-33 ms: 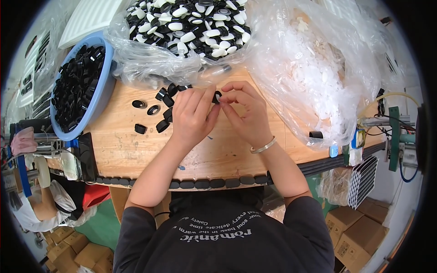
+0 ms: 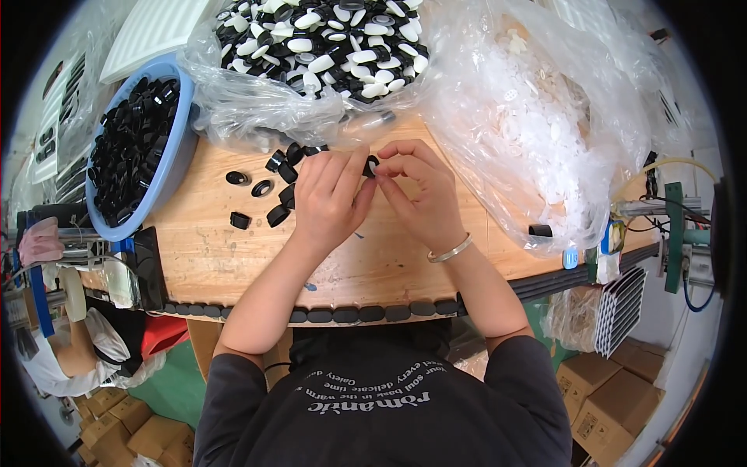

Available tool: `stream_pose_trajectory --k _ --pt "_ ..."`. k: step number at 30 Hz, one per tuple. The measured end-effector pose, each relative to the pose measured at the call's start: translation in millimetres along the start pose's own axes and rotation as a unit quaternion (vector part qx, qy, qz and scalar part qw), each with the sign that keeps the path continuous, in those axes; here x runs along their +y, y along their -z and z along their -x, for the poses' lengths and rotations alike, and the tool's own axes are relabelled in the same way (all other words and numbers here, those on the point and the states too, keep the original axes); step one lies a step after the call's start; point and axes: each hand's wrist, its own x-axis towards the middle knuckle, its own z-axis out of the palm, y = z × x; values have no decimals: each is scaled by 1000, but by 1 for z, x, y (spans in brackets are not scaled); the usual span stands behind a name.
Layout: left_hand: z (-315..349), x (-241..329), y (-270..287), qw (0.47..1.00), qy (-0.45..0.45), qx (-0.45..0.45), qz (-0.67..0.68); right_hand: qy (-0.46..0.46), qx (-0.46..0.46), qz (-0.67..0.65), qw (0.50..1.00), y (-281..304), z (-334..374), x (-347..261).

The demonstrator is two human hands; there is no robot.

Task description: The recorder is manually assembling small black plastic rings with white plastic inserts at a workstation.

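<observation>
Over the middle of the wooden table (image 2: 373, 265), my left hand (image 2: 331, 194) is closed round a small black cap (image 2: 368, 168), whose open end faces right. The fingers of my right hand (image 2: 420, 183) pinch a small pale piece (image 2: 376, 166) at the mouth of that cap; most of it is hidden by the fingertips. Several loose black caps (image 2: 262, 188) lie on the table to the left of my left hand, some upright and some on their sides.
A blue basin (image 2: 191, 144) full of black caps stands at the left. Black and white capped pieces (image 2: 319, 47) fill a clear bag at the back. Another plastic bag (image 2: 459, 101) with small white pieces (image 2: 537, 132) lies at the right. One black cap (image 2: 540, 230) rests beside it.
</observation>
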Motion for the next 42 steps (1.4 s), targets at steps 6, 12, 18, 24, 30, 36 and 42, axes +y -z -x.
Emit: stream_pose_trajectory --k 6,12,18,24,30,36,42 --pt "-1 0 0 1000 -4 1 -11 -54 -24 -1 998 2 -1 -4" --pt "0 -1 1 1000 -5 2 -7 -118 -49 -81 988 3 0 -5" --pt "-1 0 3 1000 0 4 -3 -16 -37 -5 999 2 0 1" --pt "-2 3 4 997 -3 -8 71 -77 -42 -91 992 1 3 6" --pt "7 3 -1 929 234 -3 287 -216 -10 -264 940 4 0 4" --pt "7 2 5 786 392 -39 476 -234 -36 -269 934 5 1 4" --pt "6 2 4 762 398 -19 511 -251 9 -357 900 2 3 3"
